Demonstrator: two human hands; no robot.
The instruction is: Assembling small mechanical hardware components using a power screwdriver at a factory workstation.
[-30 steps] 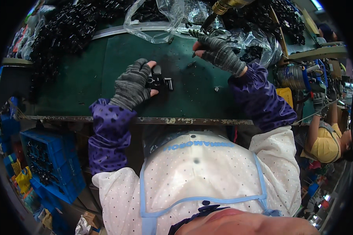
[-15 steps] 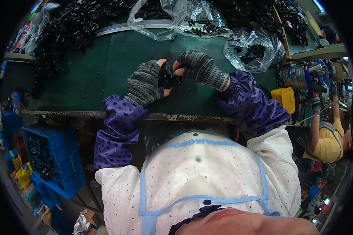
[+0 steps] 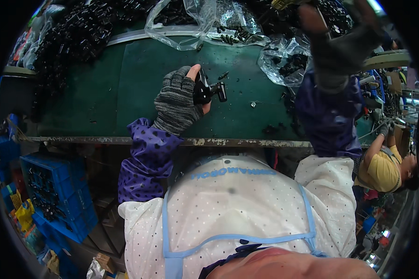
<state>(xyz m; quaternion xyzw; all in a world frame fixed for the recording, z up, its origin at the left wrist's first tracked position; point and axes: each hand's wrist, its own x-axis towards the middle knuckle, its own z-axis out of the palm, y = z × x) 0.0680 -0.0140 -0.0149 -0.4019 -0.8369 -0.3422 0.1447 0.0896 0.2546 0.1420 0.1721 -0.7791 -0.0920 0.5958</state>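
My left hand (image 3: 179, 100), in a grey knit fingerless glove, grips a black plastic part (image 3: 208, 89) over the green tabletop (image 3: 125, 88). The part sticks out to the right of my fingers. My right hand (image 3: 340, 44), also gloved and blurred by motion, is raised high at the upper right, above a clear bag of small black pieces (image 3: 287, 63). I cannot tell whether it holds anything.
Piles of black parts (image 3: 79, 37) lie at the table's far left. A clear plastic bag (image 3: 191, 23) sits at the back. Blue crates (image 3: 56, 195) stand below the table's left edge. Another person in a yellow top (image 3: 384, 167) works at the right.
My right hand has left the black part and swung up to the upper right. My left hand still holds the part, now shifted slightly forward on the table.
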